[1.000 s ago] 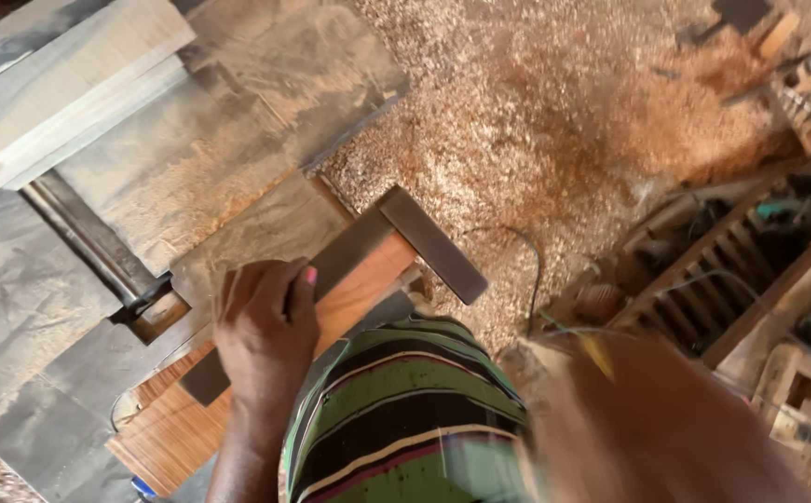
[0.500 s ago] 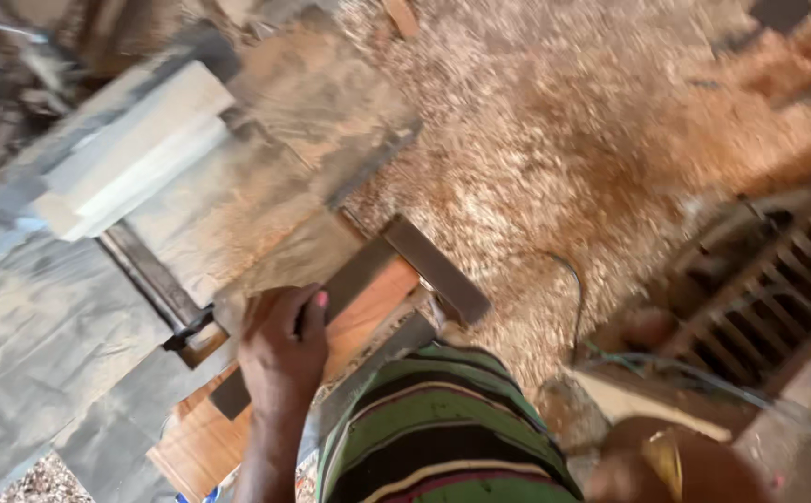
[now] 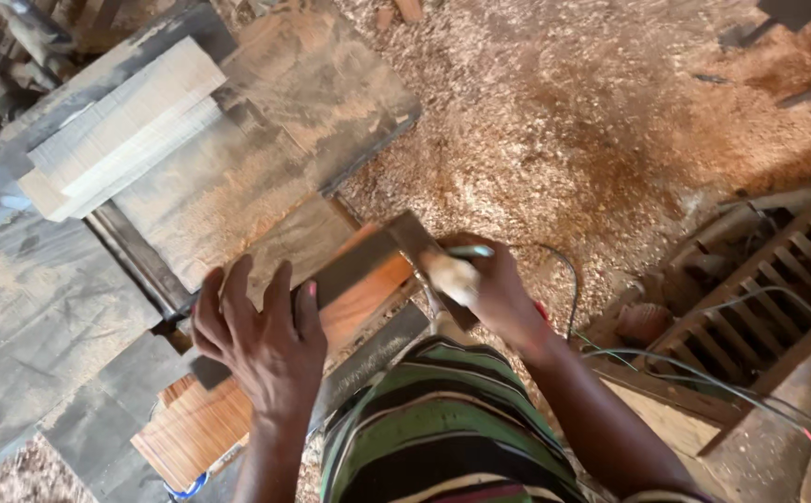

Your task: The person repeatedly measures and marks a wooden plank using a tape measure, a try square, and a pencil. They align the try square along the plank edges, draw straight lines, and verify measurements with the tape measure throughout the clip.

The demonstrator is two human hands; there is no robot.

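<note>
One board: reddish wooden board (image 3: 368,298) lying flat across the grey bench (image 3: 42,307), partly under a steel square.
One square: steel square (image 3: 359,265) resting along the board, its short arm near the right hand.
Left hand: left hand (image 3: 261,340) pressing flat on the square and board, fingers spread, gripping nothing.
Right hand: right hand (image 3: 484,284) closing around a pencil (image 3: 470,251) at the board's end, just beside the square's corner.
Progress: square seated and held down; marking seemingly under way at the board's end; any finished line hidden by the hand and blurred.
Other timber: two or three pale planks (image 3: 121,126) stacked at the bench's far end, exact count unclear.
Floor: countless shavings (image 3: 610,121) covering it; one cable (image 3: 564,279) trailing near the right wrist.
</note>
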